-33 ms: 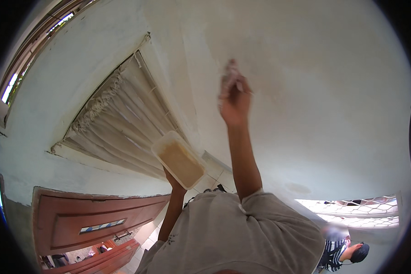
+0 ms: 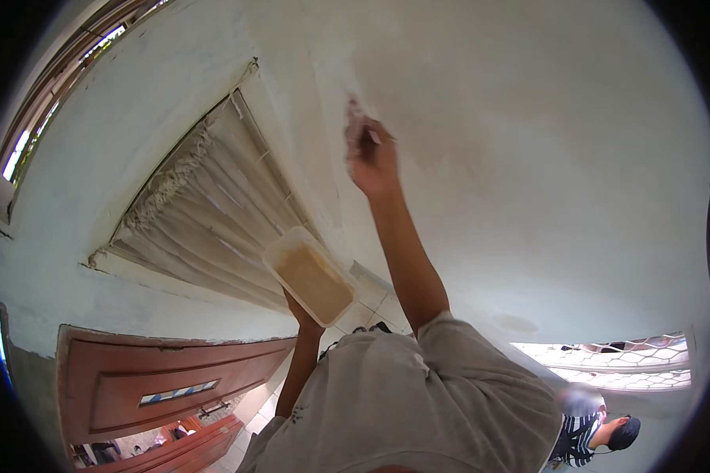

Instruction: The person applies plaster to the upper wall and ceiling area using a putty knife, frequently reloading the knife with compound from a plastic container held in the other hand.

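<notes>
Raised up against the pale wall (image 2: 528,181), my right hand (image 2: 373,158) has its fingers bent together and smeared by motion. The fingers look coated whitish, and I cannot make out what they hold, if anything. Darker beige patches (image 2: 426,94) mark the wall around this hand. Lower down on the left, my left hand (image 2: 303,317) grips a whitish rectangular plastic tub (image 2: 290,239) from below and the side. A tan, flat-looking material (image 2: 317,277) covers the inside of the tub. Most of the left fingers are hidden under it.
Left of the tub, a gathered beige curtain (image 2: 205,197) covers a window. A reddish-brown door (image 2: 102,370) stands at lower left. At lower right, a person in a striped top and dark cap (image 2: 625,432) is beside a window with a patterned grille (image 2: 631,363). Floor tiles (image 2: 367,293) show below.
My right hand has shifted left across the wall, its forearm tilting with it. My left hand and the tub stay almost where they were.
</notes>
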Tool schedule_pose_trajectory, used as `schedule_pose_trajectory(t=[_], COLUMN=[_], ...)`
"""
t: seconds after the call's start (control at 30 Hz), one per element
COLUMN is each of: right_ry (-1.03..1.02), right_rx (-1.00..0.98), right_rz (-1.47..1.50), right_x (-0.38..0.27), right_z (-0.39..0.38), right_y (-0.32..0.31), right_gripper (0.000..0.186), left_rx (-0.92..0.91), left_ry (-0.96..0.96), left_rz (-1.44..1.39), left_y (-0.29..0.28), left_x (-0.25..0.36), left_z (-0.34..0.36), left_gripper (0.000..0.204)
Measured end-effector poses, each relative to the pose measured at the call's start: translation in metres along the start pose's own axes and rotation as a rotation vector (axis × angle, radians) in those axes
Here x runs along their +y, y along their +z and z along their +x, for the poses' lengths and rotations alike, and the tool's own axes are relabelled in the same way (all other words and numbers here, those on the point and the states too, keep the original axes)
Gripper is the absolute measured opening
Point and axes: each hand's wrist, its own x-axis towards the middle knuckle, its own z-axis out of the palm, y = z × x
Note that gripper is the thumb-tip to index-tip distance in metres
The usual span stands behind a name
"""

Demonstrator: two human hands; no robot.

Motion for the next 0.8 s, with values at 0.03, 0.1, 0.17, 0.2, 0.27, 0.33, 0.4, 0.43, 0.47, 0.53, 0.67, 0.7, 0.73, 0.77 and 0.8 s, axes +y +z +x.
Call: schedule_pose_trajectory(t=[0.03, 0.1, 0.17, 0.2, 0.27, 0.33, 0.4, 0.43, 0.47, 0.53, 0.67, 0.7, 0.73, 0.77, 0.8], right_ry=[-0.013, -0.052, -0.092, -0.18, 0.013, -0.049, -0.052, -0.004, -0.061, -0.175, -0.032, 0.039, 0.068, 0.049, -0.004], right_rx=[0.108, 0.177, -0.079, -0.206, -0.392, -0.389, -0.536, -0.621, -0.637, -0.499, -0.177, -0.102, -0.014, 0.007, 0.053], right_rz=[-0.109, -0.056, -0.006, 0.039, 0.273, 0.301, 0.373, 0.225, 0.204, 0.185, -0.005, 0.042, 0.084, -0.012, -0.11], right_x=[0.005, 0.001, -0.018, -0.035, -0.074, -0.091, -0.084, -0.077, -0.071, -0.056, -0.03, -0.022, -0.018, -0.019, -0.022], right_z=[0.024, 0.067, 0.078, 0.078, 0.038, -0.015, -0.062, -0.078, -0.089, -0.092, -0.031, -0.008, 0.012, 0.028, 0.04], right_y=[-0.014, -0.035, -0.036, -0.024, 0.013, 0.05, 0.073, 0.079, 0.08, 0.068, -0.018, -0.045, -0.069, -0.088, -0.1], right_gripper=[0.022, 0.031, 0.033, 0.035, 0.04, 0.037, 0.035, 0.037, 0.038, 0.038, 0.032, 0.035, 0.038, 0.039, 0.039], left_rx=[0.01, -0.006, -0.005, -0.004, 0.006, 0.004, -0.007, -0.027, -0.015, -0.05, -0.031, -0.025, -0.01, -0.019, -0.019], left_ry=[0.024, 0.08, 0.048, -0.011, -0.085, -0.101, -0.123, -0.117, -0.119, -0.063, 0.07, 0.119, 0.145, 0.108, 0.048], left_rz=[0.039, 0.198, 0.156, 0.02, -0.093, -0.046, -0.064, -0.061, -0.082, -0.077, 0.15, 0.257, 0.328, 0.239, 0.115], left_y=[-0.001, -0.004, -0.006, -0.006, -0.008, -0.009, -0.008, -0.007, -0.007, -0.009, -0.021, -0.024, -0.026, -0.027, -0.027], left_x=[-0.001, -0.005, -0.008, -0.008, -0.01, -0.011, -0.013, -0.013, -0.014, -0.016, -0.018, -0.019, -0.019, -0.018, -0.016], left_z=[-0.001, -0.003, 0.001, 0.014, 0.017, 0.018, 0.019, 0.022, 0.024, 0.026, 0.028, 0.026, 0.024, 0.022, 0.02], left_gripper=[0.055, 0.055, 0.056, 0.056, 0.058, 0.059, 0.06, 0.061, 0.061, 0.062, 0.061, 0.06, 0.059, 0.058, 0.058])
